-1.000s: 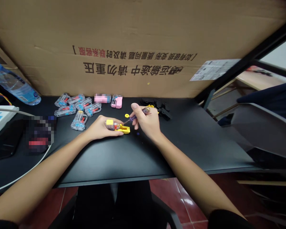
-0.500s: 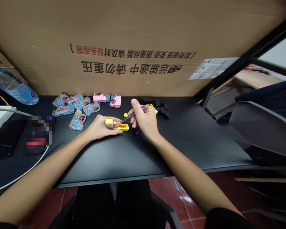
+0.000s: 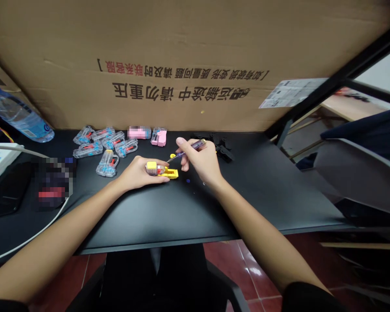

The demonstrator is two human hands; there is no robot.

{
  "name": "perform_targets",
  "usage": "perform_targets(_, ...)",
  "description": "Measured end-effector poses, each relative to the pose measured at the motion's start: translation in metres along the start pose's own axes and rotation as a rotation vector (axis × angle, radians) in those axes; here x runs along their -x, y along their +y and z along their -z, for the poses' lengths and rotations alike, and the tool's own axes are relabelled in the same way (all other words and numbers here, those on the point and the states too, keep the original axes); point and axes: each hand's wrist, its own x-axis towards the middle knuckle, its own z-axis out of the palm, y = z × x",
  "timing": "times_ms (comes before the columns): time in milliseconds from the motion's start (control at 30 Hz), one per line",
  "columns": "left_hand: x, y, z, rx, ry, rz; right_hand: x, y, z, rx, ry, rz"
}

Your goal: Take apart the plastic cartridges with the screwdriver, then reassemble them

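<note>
The left hand (image 3: pixel 138 174) was curled nearly shut around a clear plastic toy body (image 3: pixel 156 170) with a yellow cap, its fingertips (image 3: pixel 164 179) lying against a yellow plastic base (image 3: pixel 172 174). The right hand (image 3: pixel 199 162) pinched a small screwdriver (image 3: pixel 192 148) with a see-through purple handle between thumb and fingers, its tip just beside the toy body. Beyond the left fingers lay clear toy casings (image 3: pixel 112 141) and a pink casing (image 3: pixel 159 137); black plastic parts (image 3: pixel 223 149) sat past the right fingers on the black table (image 3: pixel 195 216).

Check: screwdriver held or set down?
Held: the purple-handled screwdriver is pinched between the thumb and fingers of the right hand.
</note>
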Motion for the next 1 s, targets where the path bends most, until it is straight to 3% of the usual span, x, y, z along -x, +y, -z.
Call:
perform_targets(133,0.0,0.001,0.002,0.014,-0.01,-0.001,0.001,-0.003,0.003,-0.018,-0.069,0.029)
perform_targets(333,-0.001,0.0,0.002,-0.007,-0.02,-0.011,0.009,-0.001,-0.005,0.053,0.033,0.106)
perform_targets(700,0.0,0.001,0.002,-0.025,-0.019,-0.014,0.013,0.001,-0.012,0.11,0.098,0.112)
perform_targets(1000,0.0,-0.001,0.002,-0.037,-0.031,-0.005,0.01,0.005,-0.013,0.079,0.02,0.113)
